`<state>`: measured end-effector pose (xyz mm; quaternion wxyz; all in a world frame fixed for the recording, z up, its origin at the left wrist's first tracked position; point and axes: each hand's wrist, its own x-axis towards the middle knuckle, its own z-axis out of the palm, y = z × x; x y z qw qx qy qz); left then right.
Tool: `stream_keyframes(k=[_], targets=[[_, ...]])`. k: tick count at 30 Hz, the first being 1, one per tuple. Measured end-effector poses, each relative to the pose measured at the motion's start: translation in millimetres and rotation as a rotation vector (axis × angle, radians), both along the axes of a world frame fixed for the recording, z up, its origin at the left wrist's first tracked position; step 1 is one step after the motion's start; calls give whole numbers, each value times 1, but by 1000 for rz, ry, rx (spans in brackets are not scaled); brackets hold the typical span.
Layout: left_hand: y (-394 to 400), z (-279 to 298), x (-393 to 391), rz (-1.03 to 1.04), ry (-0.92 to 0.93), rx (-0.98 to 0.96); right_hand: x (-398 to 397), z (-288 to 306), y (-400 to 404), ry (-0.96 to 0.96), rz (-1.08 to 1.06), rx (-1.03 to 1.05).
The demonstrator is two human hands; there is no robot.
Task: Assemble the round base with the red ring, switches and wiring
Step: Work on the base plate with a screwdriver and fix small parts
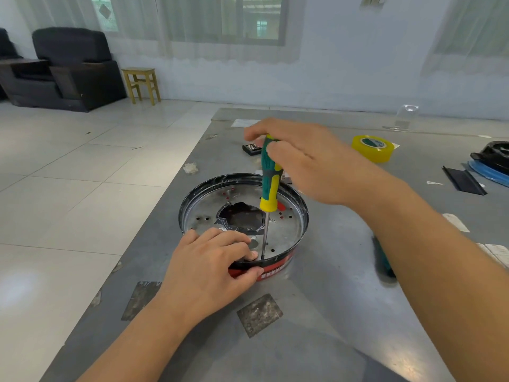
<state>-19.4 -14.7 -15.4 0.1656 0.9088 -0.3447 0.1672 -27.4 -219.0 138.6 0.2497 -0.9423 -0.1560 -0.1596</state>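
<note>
The round base [289, 230] lies on the grey table, a shiny metal disc with a black rim, small holes and a dark central opening. A red ring [278, 267] with white lettering wraps its near side. My left hand [212, 268] grips the near rim, thumb on the red ring and fingers curled over the edge into the base. My right hand [308, 161] grips the top of a green and yellow screwdriver [270, 186]. It stands nearly upright, its tip down on the disc beside my left fingertips. No switches or wiring are visible.
A yellow tape roll [372, 148] sits at the back right. Black and blue parts [490, 164] lie at the far right edge, with a small black bit case [251, 148] behind my right hand. A second green tool [383, 257] lies under my right forearm. The table's left edge [154, 216] drops to the tiled floor.
</note>
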Motion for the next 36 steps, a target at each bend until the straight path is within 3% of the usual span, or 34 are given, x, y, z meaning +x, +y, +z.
stream_keyframes(k=[2,4,9,11,15,17,22,24,27,29,33,36], targets=[[0,0,0,1,1,1,-1,3,-7,165,130,206],[1,0,-1,-1,0,-6,0,-2,-9,202,211,305],[1,2,-2,3,9,-2,2,-17,3,-316,-117,-9],[0,2,-2,11,16,8,0,-13,2,-197,-15,27],[1,1,-2,12,32,9,-3,-4,-9,253,290,454],[1,1,-2,11,26,-2,-3,-4,-8,210,311,396],[0,-1,-2,3,14,-28,0,-13,11,-314,15,4],[1,-1,-1,5,15,-23,1,-13,15,-225,18,-11],[1,-1,-1,10,21,-19,-1,-2,6,142,103,280],[0,-1,-2,15,20,-20,-3,4,-1,195,142,268],[0,2,-3,16,33,-3,-6,9,-4,38,36,130],[1,3,-3,17,44,11,-6,4,2,-245,-93,-198]])
